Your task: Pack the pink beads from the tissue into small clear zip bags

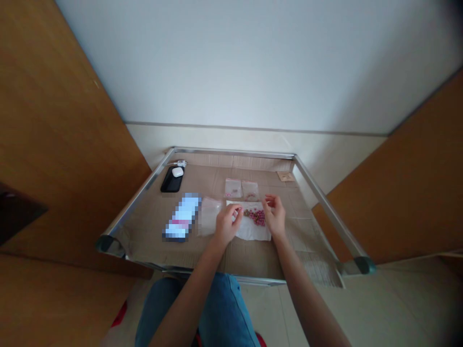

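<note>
My left hand point(227, 223) is over the left edge of a white paper sheet point(253, 234), its fingers curled in toward the thumb. A small pinkish spot shows by its fingertips, too small to name. Just right of the bead pile, my right hand point(275, 215) has its fingers bent and drawn together; whatever they hold is hidden. Between the hands, several small pink and olive-green beads point(257, 217) lie heaped on the sheet. Behind it are two small clear zip bags, a left one point(233, 188) and a right one point(250, 190), with a few tiny pieces inside.
A larger clear bag point(210, 217) lies left of the sheet, beside a phone point(183, 217) with a blurred screen. Farther left, a white earbud case point(177, 172) rests on a black tray point(170, 183), near a white plug point(181, 163). A metal frame point(235, 153) edges the cardboard-covered table.
</note>
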Action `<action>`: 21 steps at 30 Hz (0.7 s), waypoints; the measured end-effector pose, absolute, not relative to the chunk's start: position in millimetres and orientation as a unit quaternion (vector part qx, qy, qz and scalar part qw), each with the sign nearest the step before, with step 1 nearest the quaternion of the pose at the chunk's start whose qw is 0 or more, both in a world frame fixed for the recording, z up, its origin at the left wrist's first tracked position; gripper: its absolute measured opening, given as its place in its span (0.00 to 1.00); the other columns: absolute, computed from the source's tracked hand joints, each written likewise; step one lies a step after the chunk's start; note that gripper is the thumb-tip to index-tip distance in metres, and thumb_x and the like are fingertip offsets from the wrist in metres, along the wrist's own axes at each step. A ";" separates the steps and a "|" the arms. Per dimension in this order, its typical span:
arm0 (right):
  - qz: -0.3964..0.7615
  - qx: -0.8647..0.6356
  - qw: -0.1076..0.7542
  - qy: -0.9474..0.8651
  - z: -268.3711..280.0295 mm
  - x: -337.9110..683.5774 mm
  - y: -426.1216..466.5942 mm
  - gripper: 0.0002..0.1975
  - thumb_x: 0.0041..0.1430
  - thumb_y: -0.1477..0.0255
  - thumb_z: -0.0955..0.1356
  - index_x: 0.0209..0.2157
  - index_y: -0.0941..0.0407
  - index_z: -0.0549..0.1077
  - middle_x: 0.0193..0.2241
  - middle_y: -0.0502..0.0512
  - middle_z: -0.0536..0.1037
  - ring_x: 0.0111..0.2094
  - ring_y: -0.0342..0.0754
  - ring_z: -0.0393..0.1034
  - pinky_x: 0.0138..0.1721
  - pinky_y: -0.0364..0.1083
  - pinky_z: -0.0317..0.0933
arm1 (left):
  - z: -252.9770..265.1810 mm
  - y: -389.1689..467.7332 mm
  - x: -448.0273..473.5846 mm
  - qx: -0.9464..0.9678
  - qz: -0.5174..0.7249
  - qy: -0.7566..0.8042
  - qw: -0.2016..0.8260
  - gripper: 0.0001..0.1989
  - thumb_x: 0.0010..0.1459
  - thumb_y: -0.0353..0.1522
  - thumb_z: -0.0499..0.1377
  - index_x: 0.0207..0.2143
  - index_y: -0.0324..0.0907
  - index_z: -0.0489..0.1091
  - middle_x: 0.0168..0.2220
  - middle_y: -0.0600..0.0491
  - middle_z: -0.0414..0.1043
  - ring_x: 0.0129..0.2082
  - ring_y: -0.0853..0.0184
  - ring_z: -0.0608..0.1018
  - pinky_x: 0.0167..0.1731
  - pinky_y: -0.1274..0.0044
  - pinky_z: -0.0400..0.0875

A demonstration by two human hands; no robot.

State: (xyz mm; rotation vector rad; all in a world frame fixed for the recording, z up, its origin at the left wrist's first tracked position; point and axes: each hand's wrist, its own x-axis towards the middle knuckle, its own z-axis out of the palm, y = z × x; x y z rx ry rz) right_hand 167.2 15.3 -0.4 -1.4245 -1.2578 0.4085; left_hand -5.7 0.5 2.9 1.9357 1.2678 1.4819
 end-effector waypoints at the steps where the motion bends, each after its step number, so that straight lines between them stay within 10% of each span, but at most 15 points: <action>1: 0.184 -0.600 0.561 -0.540 0.3 165.9 15.5 0.14 0.54 0.63 0.64 0.38 0.57 0.67 0.28 0.53 0.72 0.27 0.45 0.67 0.30 0.44 0.62 | 6.1 -1.1 -7.9 0.660 0.576 0.448 0.177 0.08 0.55 0.36 0.54 0.36 0.41 0.66 0.28 0.54 0.70 0.26 0.72 0.71 0.32 0.78 0.67; 7: 0.213 -0.594 0.550 -0.547 1.6 166.3 19.9 0.13 0.55 0.62 0.63 0.34 0.57 0.69 0.25 0.51 0.72 0.26 0.44 0.66 0.28 0.43 0.60 | 34.8 -1.2 -40.3 0.447 0.708 0.534 0.116 0.10 0.56 0.37 0.53 0.38 0.41 0.64 0.33 0.53 0.67 0.29 0.71 0.71 0.30 0.79 0.66; 15: 0.220 -0.594 0.555 -0.539 -0.9 167.5 22.0 0.14 0.55 0.60 0.63 0.32 0.57 0.69 0.24 0.51 0.72 0.25 0.44 0.65 0.27 0.42 0.58 | 17.2 -29.2 -75.2 0.683 0.276 0.676 -0.027 0.17 0.53 0.42 0.56 0.42 0.41 0.69 0.40 0.47 0.69 0.39 0.59 0.70 0.38 0.70 0.64; 21: 0.232 -0.591 0.555 -0.538 -2.1 167.6 23.2 0.14 0.54 0.60 0.63 0.32 0.57 0.69 0.23 0.50 0.71 0.24 0.44 0.64 0.27 0.42 0.58 | 11.3 -43.6 -76.1 0.703 0.201 0.680 -0.053 0.11 0.57 0.37 0.51 0.36 0.44 0.72 0.38 0.50 0.71 0.40 0.59 0.69 0.39 0.67 0.61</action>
